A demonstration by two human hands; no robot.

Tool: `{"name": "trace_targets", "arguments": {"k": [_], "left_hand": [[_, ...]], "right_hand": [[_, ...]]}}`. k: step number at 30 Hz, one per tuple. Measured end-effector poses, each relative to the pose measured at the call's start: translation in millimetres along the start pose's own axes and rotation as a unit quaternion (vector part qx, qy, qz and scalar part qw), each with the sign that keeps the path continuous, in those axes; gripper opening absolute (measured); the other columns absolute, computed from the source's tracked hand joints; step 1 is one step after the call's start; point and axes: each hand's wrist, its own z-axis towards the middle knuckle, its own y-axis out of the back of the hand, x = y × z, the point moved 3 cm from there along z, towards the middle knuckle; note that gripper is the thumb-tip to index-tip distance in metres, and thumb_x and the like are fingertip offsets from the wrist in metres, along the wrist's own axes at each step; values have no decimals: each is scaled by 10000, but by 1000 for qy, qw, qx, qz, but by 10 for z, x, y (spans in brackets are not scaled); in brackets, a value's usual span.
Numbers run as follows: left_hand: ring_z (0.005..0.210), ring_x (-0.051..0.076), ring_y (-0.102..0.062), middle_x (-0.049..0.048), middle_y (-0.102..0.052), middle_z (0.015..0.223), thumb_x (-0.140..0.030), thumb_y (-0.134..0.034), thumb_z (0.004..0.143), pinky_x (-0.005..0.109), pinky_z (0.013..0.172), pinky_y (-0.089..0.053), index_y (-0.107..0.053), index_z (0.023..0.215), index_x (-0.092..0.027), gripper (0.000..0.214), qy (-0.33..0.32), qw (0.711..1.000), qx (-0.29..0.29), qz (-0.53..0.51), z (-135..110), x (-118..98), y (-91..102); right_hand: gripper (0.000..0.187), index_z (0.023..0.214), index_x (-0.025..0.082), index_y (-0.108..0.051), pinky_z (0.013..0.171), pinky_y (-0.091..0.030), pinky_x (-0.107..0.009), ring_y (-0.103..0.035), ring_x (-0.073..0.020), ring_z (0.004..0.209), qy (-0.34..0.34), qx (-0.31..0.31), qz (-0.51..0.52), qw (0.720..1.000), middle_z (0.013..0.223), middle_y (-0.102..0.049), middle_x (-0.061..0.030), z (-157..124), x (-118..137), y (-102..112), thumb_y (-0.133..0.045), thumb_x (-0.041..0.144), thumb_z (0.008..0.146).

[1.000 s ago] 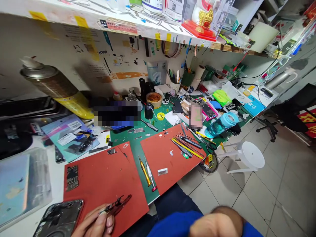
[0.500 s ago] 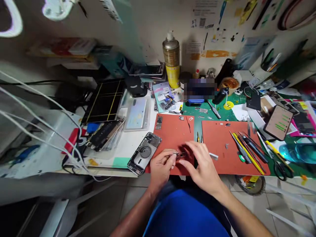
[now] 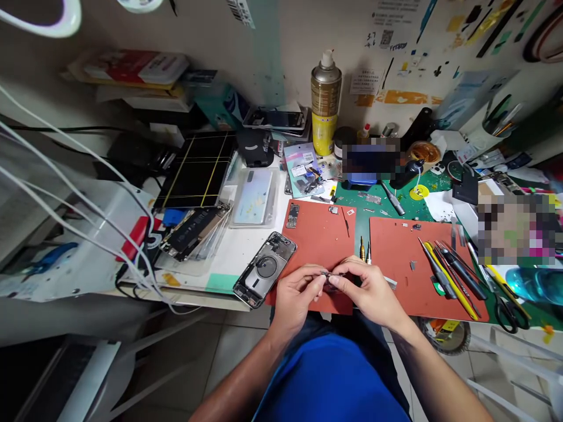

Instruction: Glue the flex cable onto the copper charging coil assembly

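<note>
My left hand [image 3: 295,296] and my right hand [image 3: 372,293] meet over the front of the left red mat [image 3: 316,240]. Between the fingertips of both is a small dark part [image 3: 328,275], mostly hidden; its exact kind does not show. Left of my left hand lies an opened phone housing [image 3: 265,268] with a round coil, tilted across the mat's edge. A small circuit board [image 3: 292,215] rests at the mat's back left corner. Two screwdrivers [image 3: 362,248] lie behind my right hand, between the two red mats.
Tweezers, pens and other slim tools [image 3: 448,272] cover the right mat [image 3: 391,240], with scissors [image 3: 510,313] beyond. A spray can [image 3: 325,105] stands at the back. A light-coloured phone [image 3: 252,197] and dark screen panels [image 3: 196,170] lie left. White cables [image 3: 109,193] hang at far left.
My right hand has come in from the right, and its fingers have closed on the small part beside my left fingertips. The whole view has shifted slightly.
</note>
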Motion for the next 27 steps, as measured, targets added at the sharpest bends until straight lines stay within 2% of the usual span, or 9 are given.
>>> {"name": "trace_targets", "arguments": {"k": [4, 8, 15, 27], "left_hand": [[600, 94, -563, 61, -766, 855, -402, -879, 806, 229, 551, -474, -820, 976, -167, 296, 39, 999, 5, -1, -38, -80, -46], [593, 87, -534, 41, -746, 798, -409, -859, 822, 222, 560, -461, -831, 975, -175, 282, 58, 998, 0, 11, -85, -156, -73], [605, 95, -522, 16, -690, 771, -409, -814, 878, 232, 564, -446, -846, 965, -182, 245, 48, 998, -2, 51, -139, -237, -58], [593, 102, -507, 9, -651, 726, -435, -789, 903, 238, 557, -436, -847, 987, -179, 276, 31, 996, 5, 79, -150, -233, -58]], "right_hand": [[334, 911, 209, -798, 748, -567, -340, -680, -181, 769, -91, 39, 168, 981, 842, -748, -39, -62, -23, -55, -781, 543, 914], [333, 935, 199, -789, 730, -573, -332, -694, -175, 744, -126, 55, 254, 957, 834, -766, -37, -95, -32, -94, -818, 527, 885], [313, 916, 197, -783, 601, -528, -286, -668, -156, 682, -142, 61, 275, 949, 810, -760, -42, -117, -23, -120, -818, 507, 892], [309, 919, 199, -786, 589, -514, -278, -675, -149, 655, -141, 61, 291, 944, 803, -770, -36, -140, -23, -133, -829, 503, 885]]}}
